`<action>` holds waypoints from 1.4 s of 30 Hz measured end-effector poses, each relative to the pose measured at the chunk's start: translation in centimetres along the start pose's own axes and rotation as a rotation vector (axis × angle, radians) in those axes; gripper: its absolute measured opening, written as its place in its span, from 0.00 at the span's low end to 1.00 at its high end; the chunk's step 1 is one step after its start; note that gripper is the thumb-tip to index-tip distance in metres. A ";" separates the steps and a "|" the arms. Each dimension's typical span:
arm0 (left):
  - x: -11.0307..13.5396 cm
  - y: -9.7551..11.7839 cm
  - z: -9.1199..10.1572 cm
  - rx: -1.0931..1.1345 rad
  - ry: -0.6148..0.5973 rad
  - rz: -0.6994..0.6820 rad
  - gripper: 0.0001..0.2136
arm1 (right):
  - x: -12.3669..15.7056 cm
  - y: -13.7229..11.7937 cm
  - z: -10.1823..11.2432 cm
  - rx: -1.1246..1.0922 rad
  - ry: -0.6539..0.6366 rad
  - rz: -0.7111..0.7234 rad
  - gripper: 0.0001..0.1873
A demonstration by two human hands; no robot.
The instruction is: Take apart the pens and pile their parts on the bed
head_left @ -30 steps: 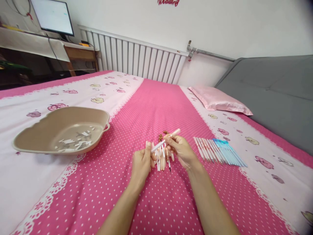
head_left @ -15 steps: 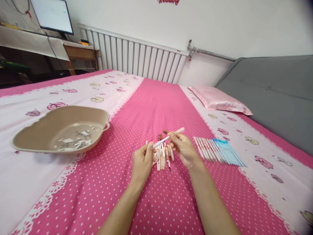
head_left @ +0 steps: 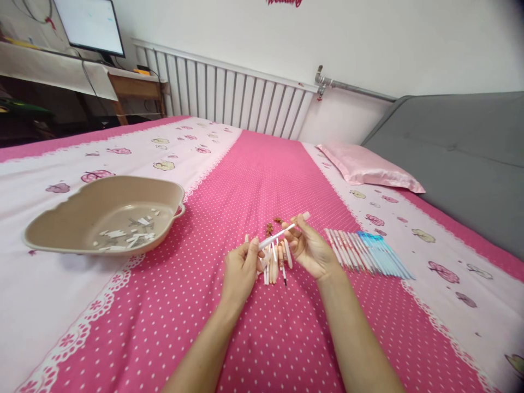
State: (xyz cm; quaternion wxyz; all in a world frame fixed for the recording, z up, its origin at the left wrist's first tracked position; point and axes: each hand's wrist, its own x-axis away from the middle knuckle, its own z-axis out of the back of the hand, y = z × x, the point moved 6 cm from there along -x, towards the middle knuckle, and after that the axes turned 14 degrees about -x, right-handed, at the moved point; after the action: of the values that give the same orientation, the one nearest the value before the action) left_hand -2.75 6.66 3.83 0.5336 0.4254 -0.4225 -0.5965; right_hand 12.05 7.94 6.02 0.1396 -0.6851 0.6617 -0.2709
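My left hand [head_left: 239,270] is closed around a white pen [head_left: 272,238], which slants up to the right with its narrow end outward. My right hand [head_left: 314,252] is at that end, thumb and fingers bent around a pale pink pen cap [head_left: 306,215]. The narrow end of the pen reaches between the right fingers; whether it touches the cap I cannot tell. Just below both hands lie several loose pen parts [head_left: 273,272] in white and peach, partly hidden by my left fingers. Small brown pieces [head_left: 269,228] lie behind them.
Right of my hands, a row of pink and blue pens [head_left: 360,252] lies side by side on the pink dotted bedspread [head_left: 262,338]. At left sits a beige basin [head_left: 82,218] holding small white and grey pieces. A pink pillow [head_left: 372,169] lies at the back right.
My right fingers have loosened and shifted on the pale pink cap, and more of the white pen's narrow end shows. My left hand keeps its hold. The view has shifted slightly.
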 end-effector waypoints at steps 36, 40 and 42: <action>0.7 0.9 -1.3 -0.242 -0.063 -0.234 0.16 | 0.5 -3.0 0.5 0.445 0.104 0.449 0.18; 0.2 0.0 0.2 -0.263 0.074 -0.053 0.12 | 0.9 -2.0 -0.6 0.596 -0.021 0.328 0.16; 0.1 -0.6 1.0 -0.254 0.141 0.039 0.12 | 1.1 -0.9 -1.2 0.674 -0.128 0.167 0.16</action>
State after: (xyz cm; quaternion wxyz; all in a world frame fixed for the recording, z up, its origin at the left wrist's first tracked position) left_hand -3.91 6.62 3.54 0.6230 0.3869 -0.3133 -0.6033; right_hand 12.11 7.15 7.68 0.4207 -0.5596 0.5789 -0.4179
